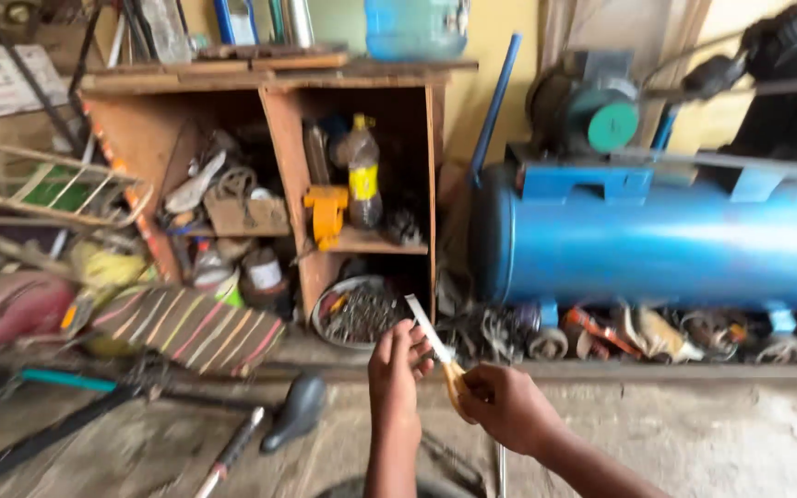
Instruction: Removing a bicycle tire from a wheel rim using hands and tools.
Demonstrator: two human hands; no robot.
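Rough grey concrete floor [694, 443] fills the near part of this cluttered workshop. Just above it, near the middle, the left hand [395, 369] and the right hand [502, 406] meet around a small knife with a yellowish handle and a thin pale blade [435, 343]. The right hand is closed around the handle; the left hand's fingers are curled against the blade's lower part, and whether they pinch it I cannot tell. The blade slants up to the left.

By its look the knife is light, stiff and narrow, with an edge that could cut, so the handle is the safe place to hold; the blade is best touched only on its flat sides.

Near left on the floor lie a black bicycle saddle [295, 412] and a striped cushion of brown, red and green [191, 325]. Further back, a round metal bowl of dark scrap bits [359, 312] sits at the foot of a worn wooden shelf unit [279, 120]. On its right shelf stands a plastic bottle with a yellow label and yellow cap [362, 175], beside a yellow metal clamp [327, 212]. Lower left is a small jar with a white label [265, 274]. Far right lies a big blue cylindrical compressor tank [657, 240]; a pale sign [2, 81] leans far left, blurred.
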